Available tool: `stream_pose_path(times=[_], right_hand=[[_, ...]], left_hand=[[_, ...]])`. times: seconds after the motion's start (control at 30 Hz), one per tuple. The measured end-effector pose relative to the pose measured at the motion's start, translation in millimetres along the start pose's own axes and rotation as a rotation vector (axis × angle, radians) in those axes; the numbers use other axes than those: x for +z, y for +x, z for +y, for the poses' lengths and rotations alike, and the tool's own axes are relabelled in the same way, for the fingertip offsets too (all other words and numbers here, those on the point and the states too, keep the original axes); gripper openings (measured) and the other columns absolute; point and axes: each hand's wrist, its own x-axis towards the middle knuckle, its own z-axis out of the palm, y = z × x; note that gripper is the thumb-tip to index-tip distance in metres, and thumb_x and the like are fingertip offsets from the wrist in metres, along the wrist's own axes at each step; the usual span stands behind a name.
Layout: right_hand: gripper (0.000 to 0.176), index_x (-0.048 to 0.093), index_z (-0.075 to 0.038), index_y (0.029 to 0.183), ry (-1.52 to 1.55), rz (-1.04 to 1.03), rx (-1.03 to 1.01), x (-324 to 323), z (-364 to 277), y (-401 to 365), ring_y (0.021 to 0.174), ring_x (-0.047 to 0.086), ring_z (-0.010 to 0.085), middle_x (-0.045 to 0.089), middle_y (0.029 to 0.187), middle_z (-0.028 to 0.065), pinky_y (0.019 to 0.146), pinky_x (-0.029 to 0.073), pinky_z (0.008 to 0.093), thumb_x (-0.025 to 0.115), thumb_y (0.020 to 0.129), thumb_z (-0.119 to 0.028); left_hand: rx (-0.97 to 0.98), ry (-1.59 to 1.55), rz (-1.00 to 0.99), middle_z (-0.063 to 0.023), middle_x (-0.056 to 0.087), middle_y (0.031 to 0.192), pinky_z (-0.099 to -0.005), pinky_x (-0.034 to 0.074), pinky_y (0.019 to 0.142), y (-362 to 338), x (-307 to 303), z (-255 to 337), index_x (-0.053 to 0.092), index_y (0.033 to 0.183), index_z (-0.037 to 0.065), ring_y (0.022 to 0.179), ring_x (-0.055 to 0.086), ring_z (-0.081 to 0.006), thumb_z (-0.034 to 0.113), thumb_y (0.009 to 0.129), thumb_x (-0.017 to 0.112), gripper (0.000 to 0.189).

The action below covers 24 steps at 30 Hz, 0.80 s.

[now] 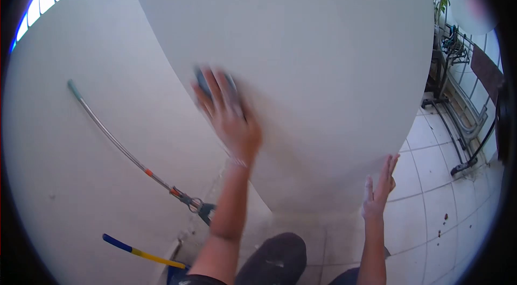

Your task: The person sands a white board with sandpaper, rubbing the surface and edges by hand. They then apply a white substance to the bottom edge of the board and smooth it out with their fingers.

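Observation:
My left hand (pixel 231 123), blurred by motion, presses a dark grey sanding pad (pixel 201 79) flat against a pale wall panel (pixel 323 59). Its fingers lie over the pad, so most of the pad is hidden. Whitish dust marks the fingers, and a thin bracelet (pixel 237 162) circles the wrist. Lower right, my right hand (pixel 380 191) is at the panel's right edge, fingers stretched upward and thumb apart, with nothing held. Its fingers look dusty too.
A long-handled tool (pixel 124 148) leans on the left wall, above a blue-and-yellow handle (pixel 142 253). Metal racks (pixel 458 118) with hangers stand at the right on white floor tiles (pixel 409 177). My knee (pixel 277 258) is near the panel's base.

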Motion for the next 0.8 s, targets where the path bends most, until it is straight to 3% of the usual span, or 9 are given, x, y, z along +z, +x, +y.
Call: stream_pose_path(times=[0.1, 0.2, 0.27, 0.4, 0.43, 0.5, 0.6, 0.73, 0.8], right_hand=[[0.064, 0.017, -0.009, 0.150, -0.070, -0.043, -0.001, -4.9, -3.9, 0.8, 0.145, 0.010, 0.0306, 0.007, 0.157, 0.0156, 0.109, 0.015, 0.0489, 0.040, 0.097, -0.037], [0.066, 0.015, -0.010, 0.151, -0.162, -0.072, 0.000, -4.5, -5.1, 0.3, 0.144, 0.011, 0.0312, 0.004, 0.157, 0.0156, 0.109, 0.016, 0.0474, 0.040, 0.097, -0.038], [0.067, 0.012, -0.010, 0.151, -0.115, -0.080, 0.006, -3.4, -7.9, -0.1, 0.144, 0.012, 0.0317, 0.002, 0.157, 0.0158, 0.109, 0.018, 0.0464, 0.040, 0.097, -0.039], [0.069, 0.008, -0.010, 0.151, -0.141, -0.086, 0.011, -1.6, -12.8, 0.2, 0.143, 0.015, 0.0323, -0.002, 0.157, 0.0163, 0.108, 0.021, 0.0456, 0.040, 0.097, -0.039], [0.069, 0.008, -0.010, 0.151, -0.140, -0.096, 0.007, -0.8, -13.3, -2.8, 0.143, 0.015, 0.0322, -0.002, 0.157, 0.0164, 0.108, 0.022, 0.0457, 0.039, 0.097, -0.039], [0.069, 0.007, -0.009, 0.151, -0.146, -0.104, -0.010, -0.4, -9.2, -2.4, 0.143, 0.016, 0.0319, -0.003, 0.157, 0.0165, 0.107, 0.023, 0.0457, 0.039, 0.098, -0.040], [0.070, 0.007, -0.007, 0.151, -0.145, -0.110, -0.035, 1.9, -7.8, -4.9, 0.143, 0.016, 0.0319, -0.002, 0.157, 0.0171, 0.106, 0.025, 0.0452, 0.038, 0.097, -0.041], [0.072, 0.006, -0.007, 0.151, -0.170, -0.141, -0.053, -0.3, 0.0, -4.9, 0.143, 0.015, 0.0320, -0.002, 0.157, 0.0174, 0.105, 0.026, 0.0449, 0.038, 0.097, -0.043], [0.073, 0.006, -0.007, 0.151, -0.155, -0.140, -0.031, 1.8, -0.8, -4.5, 0.143, 0.015, 0.0320, -0.003, 0.157, 0.0173, 0.104, 0.027, 0.0447, 0.037, 0.097, -0.045]], left_hand=[[0.038, -0.089, 0.037, -0.0136, 0.021, 0.155, -0.0547, 0.010, 0.113, 72.6, -2.9, 0.0, 0.027, 0.147, 0.004, 0.141, 0.009, -0.0451, 0.013, 0.089, 0.043, 0.061], [0.021, -0.012, 0.148, -0.0124, 0.020, 0.155, -0.0542, 0.009, 0.112, 67.7, 11.4, 11.3, 0.025, 0.147, 0.004, 0.142, 0.009, -0.0445, 0.019, 0.092, 0.040, 0.059], [-0.001, -0.006, 0.081, -0.0140, 0.019, 0.155, -0.0549, 0.006, 0.113, 31.8, 15.4, 16.9, 0.023, 0.148, 0.005, 0.142, 0.007, -0.0449, 0.019, 0.091, 0.037, 0.060], [-0.038, -0.011, -0.118, -0.0217, 0.018, 0.153, -0.0619, 0.006, 0.111, -148.0, 40.9, 11.1, 0.021, 0.148, 0.006, 0.139, 0.004, -0.0516, 0.023, 0.089, 0.042, 0.066], [-0.019, 0.005, -0.245, -0.0241, 0.008, 0.154, -0.0649, 0.004, 0.109, -206.0, 38.9, 8.2, 0.012, 0.149, 0.003, 0.138, 0.001, -0.0540, 0.016, 0.088, 0.041, 0.069], [-0.124, -0.011, -0.383, -0.0236, 0.002, 0.155, -0.0674, 0.003, 0.108, -323.1, 45.6, -5.8, 0.007, 0.150, 0.004, 0.137, -0.003, -0.0561, 0.017, 0.087, 0.046, 0.075], [-0.109, -0.056, -0.395, -0.0227, -0.003, 0.155, -0.0684, 0.000, 0.107, -319.1, 37.1, -9.9, 0.001, 0.150, 0.005, 0.136, -0.006, -0.0570, 0.017, 0.085, 0.048, 0.080], [-0.335, -0.055, -0.125, -0.0229, 0.000, 0.155, -0.0622, 0.004, 0.110, -170.5, 25.0, 4.0, 0.007, 0.150, 0.007, 0.139, -0.004, -0.0522, 0.026, 0.094, 0.038, 0.067], [-0.348, -0.039, -0.043, -0.0233, 0.000, 0.155, -0.0590, 0.003, 0.111, -111.1, 21.9, 9.0, 0.007, 0.150, 0.006, 0.140, -0.004, -0.0500, 0.030, 0.096, 0.029, 0.063]])
